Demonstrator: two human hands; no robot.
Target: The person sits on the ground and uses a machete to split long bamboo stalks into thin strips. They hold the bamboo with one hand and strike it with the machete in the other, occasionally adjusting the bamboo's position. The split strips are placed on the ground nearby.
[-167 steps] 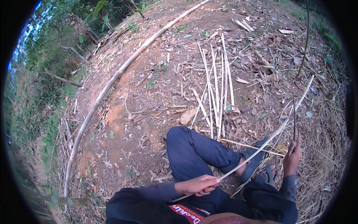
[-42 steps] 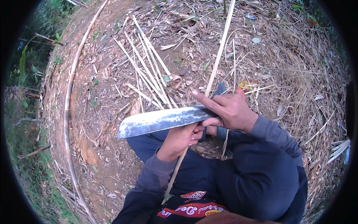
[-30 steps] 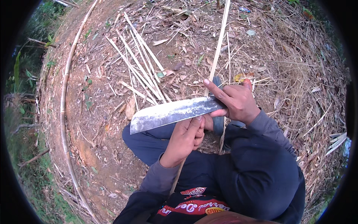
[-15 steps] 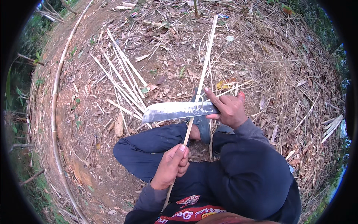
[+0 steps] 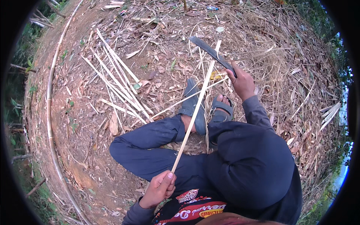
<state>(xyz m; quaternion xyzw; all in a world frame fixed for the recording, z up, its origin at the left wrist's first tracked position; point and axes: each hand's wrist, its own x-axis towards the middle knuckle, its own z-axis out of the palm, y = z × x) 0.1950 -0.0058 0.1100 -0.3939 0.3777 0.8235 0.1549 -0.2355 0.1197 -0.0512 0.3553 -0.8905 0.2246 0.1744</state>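
Note:
A long, pale bamboo strip slants up and away from my left hand, whose thumb and curled fingers pinch its near end. My right hand is closed round the handle of a machete, though the handle itself is hidden in the fist. The dark blade points to the far left, lying across the strip near its far end; a thin shaving curls off to the right of it. Between the hands, the strip passes above my sandalled left foot, and beside it is my right sandal.
Several split bamboo strips lie loosely heaped on the ground at left. Beyond them a long bamboo pole runs along the slope. Fine shavings tangle at far right, and more pale strips lie at the right edge. Dry leaves litter the soil.
My right hand and the machete have moved away along the strip to near its far end, the blade turning edge-on. My left hand has drawn the strip slightly nearer me.

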